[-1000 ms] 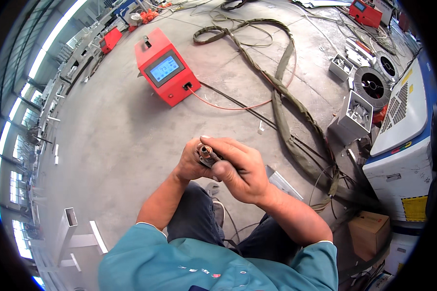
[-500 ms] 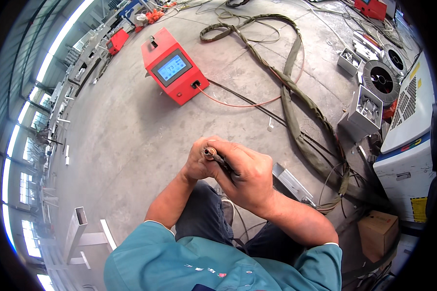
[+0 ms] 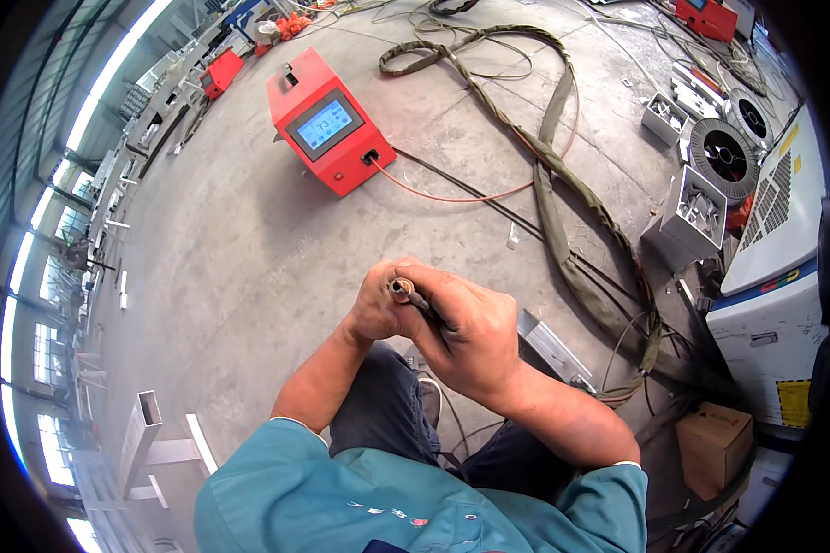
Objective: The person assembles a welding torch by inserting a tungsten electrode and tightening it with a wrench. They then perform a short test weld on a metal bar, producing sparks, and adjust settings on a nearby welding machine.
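Note:
In front of my body my two hands meet, closed around a copper-coloured welding torch nozzle (image 3: 401,288), whose round open end points up towards me. My left hand (image 3: 373,302) wraps it from the left side. My right hand (image 3: 478,332) comes over it from the right, its fingers curled across the top and touching the left hand. A dark slim piece (image 3: 420,303) shows between the nozzle and the right palm; its kind is hard to make out. The rest of the torch is hidden behind both hands.
A red machine with a lit screen (image 3: 327,124) stands on the concrete floor ahead. Sheathed thick cables (image 3: 553,161) loop on the right. Beyond them are wire spools (image 3: 724,158), a metal-filled box (image 3: 696,217), a white machine (image 3: 770,304) and a cardboard carton (image 3: 713,447). Metal profiles (image 3: 141,433) stand lower left.
Both hands keep their hold on the nozzle with almost no movement. The view has shifted very slightly.

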A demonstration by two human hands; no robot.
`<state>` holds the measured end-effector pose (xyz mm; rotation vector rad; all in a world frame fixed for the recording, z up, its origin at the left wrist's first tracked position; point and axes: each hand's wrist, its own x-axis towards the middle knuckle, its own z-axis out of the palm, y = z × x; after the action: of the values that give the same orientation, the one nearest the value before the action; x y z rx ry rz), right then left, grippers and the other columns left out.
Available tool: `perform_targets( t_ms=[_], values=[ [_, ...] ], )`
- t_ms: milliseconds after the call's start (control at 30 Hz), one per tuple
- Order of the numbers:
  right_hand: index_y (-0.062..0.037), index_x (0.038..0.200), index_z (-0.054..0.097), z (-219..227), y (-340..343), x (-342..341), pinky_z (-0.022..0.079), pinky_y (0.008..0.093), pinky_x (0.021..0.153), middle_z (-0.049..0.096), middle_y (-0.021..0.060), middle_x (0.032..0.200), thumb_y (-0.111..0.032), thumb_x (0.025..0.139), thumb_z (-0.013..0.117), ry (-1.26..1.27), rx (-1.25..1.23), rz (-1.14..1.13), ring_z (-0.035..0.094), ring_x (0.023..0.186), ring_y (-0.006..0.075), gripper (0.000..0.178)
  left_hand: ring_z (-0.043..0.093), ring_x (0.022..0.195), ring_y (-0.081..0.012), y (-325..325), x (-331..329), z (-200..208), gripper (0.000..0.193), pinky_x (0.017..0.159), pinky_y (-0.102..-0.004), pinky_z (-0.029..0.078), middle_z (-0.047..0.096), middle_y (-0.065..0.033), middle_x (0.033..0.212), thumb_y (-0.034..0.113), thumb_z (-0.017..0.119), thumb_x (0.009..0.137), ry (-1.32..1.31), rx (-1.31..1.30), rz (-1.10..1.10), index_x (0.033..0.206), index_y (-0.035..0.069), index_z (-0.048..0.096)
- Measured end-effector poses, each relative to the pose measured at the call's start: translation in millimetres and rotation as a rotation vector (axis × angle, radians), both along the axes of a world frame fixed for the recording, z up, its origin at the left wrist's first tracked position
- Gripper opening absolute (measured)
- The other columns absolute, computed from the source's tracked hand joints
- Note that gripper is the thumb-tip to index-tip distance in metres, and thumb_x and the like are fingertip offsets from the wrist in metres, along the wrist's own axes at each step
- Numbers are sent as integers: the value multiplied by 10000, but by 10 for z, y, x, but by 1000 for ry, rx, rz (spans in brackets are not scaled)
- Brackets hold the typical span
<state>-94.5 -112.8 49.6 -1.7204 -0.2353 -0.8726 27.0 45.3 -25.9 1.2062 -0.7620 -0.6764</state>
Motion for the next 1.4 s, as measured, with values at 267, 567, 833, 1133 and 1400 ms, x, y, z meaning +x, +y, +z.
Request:
perform_targets(
  t_ms=[267,567,833,1133,1400],
  values=[
    [45,1324,611,-178,-132,119,490,333,944,692,141,1182,-283,1039,595,82,387,622,637,1095,199,435,671,841,-137,24,47,56,609,736,-300,551,710,-30,947,228,1034,539,-123,2,11,1017,36,709],
    [19,1333,615,-175,-91,107,499,306,949,664,91,1241,-236,1029,629,215,594,770,596,1109,143,397,670,829,-128,72,12,227,581,719,-297,546,712,-21,908,210,1035,536,-45,77,-12,972,43,688],
    [25,1309,628,-159,-104,113,503,294,923,663,83,1231,-228,1025,637,236,580,767,594,1092,138,381,654,801,-116,68,58,129,583,702,-295,535,702,-9,881,216,1038,531,-128,59,12,964,48,684],
    [30,1306,624,-190,-96,132,492,301,942,653,87,1260,-244,1026,637,242,574,768,581,1109,141,392,658,821,-112,72,32,204,587,719,-292,541,710,-14,892,199,1036,533,-88,106,-7,975,45,682],
    [27,1308,622,-208,-98,114,487,309,967,654,77,1259,-242,1024,639,253,614,791,583,1135,143,392,655,828,-113,73,64,137,565,721,-293,543,706,-14,884,182,1031,545,-114,77,-22,968,46,683]
  ],
)
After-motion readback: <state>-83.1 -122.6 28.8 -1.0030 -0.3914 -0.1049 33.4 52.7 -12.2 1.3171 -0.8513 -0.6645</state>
